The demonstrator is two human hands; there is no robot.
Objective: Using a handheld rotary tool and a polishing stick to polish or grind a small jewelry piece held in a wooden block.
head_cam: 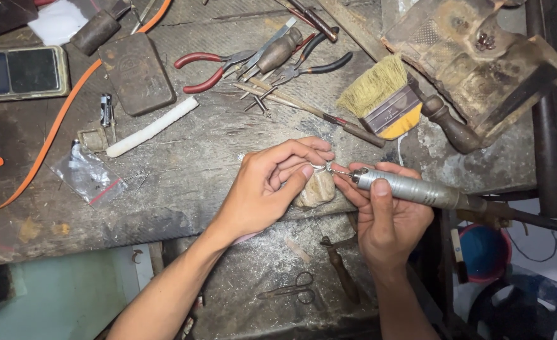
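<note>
At frame centre I see the left hand [272, 186] pinching a small ring [319, 167] (on a wooden peg [316, 189]); the right hand [388, 211] grips a rotary handpiece [410, 189].

Both forearms were bare from the lower edge of the view up to the wrists, with no sleeve showing on either. The left hand [262, 186] and the right hand [388, 217] wore no gloves, and no ring, watch or strap could be seen on them. The fingers were slim, the nails cut short. The left forearm looked long and lean, with faint tendon lines near the wrist; the right forearm showed only a shorter stretch.
</note>
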